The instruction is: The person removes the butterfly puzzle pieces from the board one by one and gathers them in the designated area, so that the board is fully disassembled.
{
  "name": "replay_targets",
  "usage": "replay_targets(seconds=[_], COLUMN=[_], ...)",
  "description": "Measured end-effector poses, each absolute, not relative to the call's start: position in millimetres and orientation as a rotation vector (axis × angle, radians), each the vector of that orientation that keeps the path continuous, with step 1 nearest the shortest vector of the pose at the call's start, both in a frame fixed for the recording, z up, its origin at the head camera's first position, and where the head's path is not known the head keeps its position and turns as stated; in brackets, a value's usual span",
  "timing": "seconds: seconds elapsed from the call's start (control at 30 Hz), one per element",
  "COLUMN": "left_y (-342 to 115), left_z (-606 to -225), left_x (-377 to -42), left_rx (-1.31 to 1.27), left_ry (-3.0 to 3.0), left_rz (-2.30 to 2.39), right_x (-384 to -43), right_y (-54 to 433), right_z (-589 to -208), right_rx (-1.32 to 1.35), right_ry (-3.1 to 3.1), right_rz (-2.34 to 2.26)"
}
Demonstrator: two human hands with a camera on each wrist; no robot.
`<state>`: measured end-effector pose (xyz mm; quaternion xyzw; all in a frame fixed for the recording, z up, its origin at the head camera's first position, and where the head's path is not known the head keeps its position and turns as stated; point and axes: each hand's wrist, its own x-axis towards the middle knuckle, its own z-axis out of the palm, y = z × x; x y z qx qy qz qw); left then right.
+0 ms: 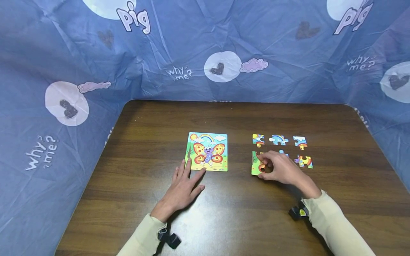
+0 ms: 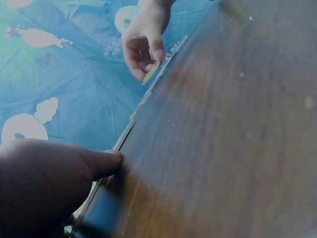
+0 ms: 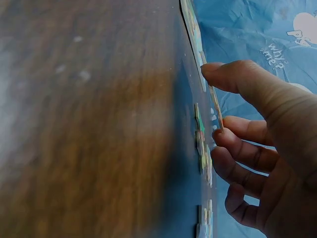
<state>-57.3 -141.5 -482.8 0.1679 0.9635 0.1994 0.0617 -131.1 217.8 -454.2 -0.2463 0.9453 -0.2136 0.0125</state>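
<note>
My right hand (image 1: 282, 169) pinches a jigsaw piece (image 1: 256, 165) with green and part of an orange wing on it. In the right wrist view the thumb and fingertips grip this piece (image 3: 216, 106) by opposite edges, close above the table. Under that hand another piece (image 1: 284, 155) is mostly hidden. My left hand (image 1: 180, 188) lies with fingers spread, its fingertips on the lower left of a butterfly picture board (image 1: 209, 151). The left wrist view has the left thumb (image 2: 101, 162) at the tabletop.
Above the right hand, a sun piece (image 1: 258, 139), a rainbow piece (image 1: 278, 140) and a cloud piece (image 1: 300, 142) form a spaced row. A wing piece (image 1: 305, 162) lies right of the hand. The wooden table (image 1: 240, 220) meets blue printed cloth (image 1: 192, 35) behind.
</note>
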Motion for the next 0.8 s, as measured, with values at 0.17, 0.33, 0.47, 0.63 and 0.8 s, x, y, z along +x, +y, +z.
replay_targets(seconds=[0.17, 0.33, 0.47, 0.63, 0.8], left_y=[-141.4, -141.3, -141.6, -142.0, -141.8], left_z=[-482.4, -481.9, -482.2, -482.7, -482.7], left_x=[-57.3, -57.1, -57.1, -57.6, -58.2], left_rx=[0.5, 0.504, 0.507, 0.507, 0.51], left_ry=[2.91, 2.91, 2.913, 2.916, 2.91], left_rz=[0.601, 0.601, 0.6, 0.593, 0.595], right_x=[-127.3, -123.8, -121.3, -119.6, -118.0], right_y=[221.9, 225.5, 227.7, 228.3, 228.9], right_z=[-455.8, -460.4, -464.1, -466.2, -466.6], right_rx=[-0.758, -0.787, -0.823, -0.829, -0.845], right_ry=[2.923, 2.897, 2.892, 2.886, 2.877], right_rz=[-0.652, -0.681, -0.707, -0.714, -0.709])
